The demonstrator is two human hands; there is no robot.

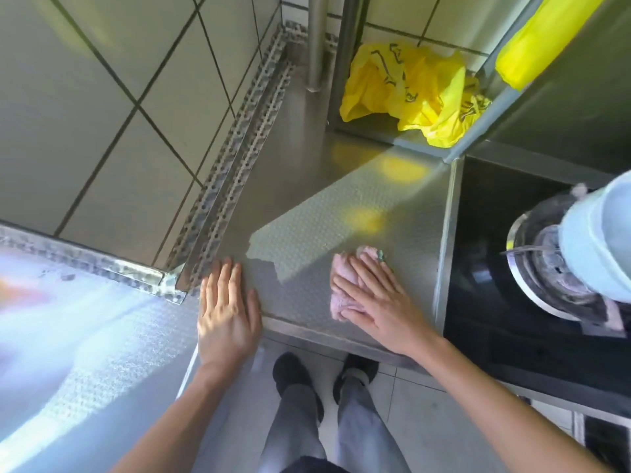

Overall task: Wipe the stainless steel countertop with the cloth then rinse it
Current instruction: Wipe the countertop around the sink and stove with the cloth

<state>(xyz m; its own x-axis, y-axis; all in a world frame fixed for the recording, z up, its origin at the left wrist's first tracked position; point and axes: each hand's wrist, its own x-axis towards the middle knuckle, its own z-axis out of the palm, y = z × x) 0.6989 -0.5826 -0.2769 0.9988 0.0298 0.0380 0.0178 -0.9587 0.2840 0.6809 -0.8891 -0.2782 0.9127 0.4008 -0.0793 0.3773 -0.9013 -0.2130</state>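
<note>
Nearest to me I see two legs in grey trousers (300, 428) and dark shoes (290, 370) standing on pale floor tiles, just below the counter's front edge. Both bare forearms reach up from the lower corners onto the dimpled stainless steel countertop (324, 213).

My left hand (227, 312) lies flat on the steel near the front edge, fingers straight and close together, palm down, holding nothing. It sits just beside the inner corner where the perforated metal trim (235, 138) meets the tiled wall.

My right hand (372, 302) is spread open, palm down, pressing on the crumpled pale pink cloth (341, 278). The fingers lie straight across the cloth rather than curling round it. The cloth rests on the countertop near the front edge, well right of the left hand, with a small greenish bit showing at its far tip.

To the right, a black glass hob (485, 254) adjoins the counter, with a round metal burner ring (543, 264) partly hidden by a pale blue, blurred object (601, 240).

Farther back, a crumpled yellow plastic bag (403, 93) sits inside a steel frame, beside an upright steel pipe (317, 42). Pale wall tiles with dark grout (102, 97) fill the far left.
</note>
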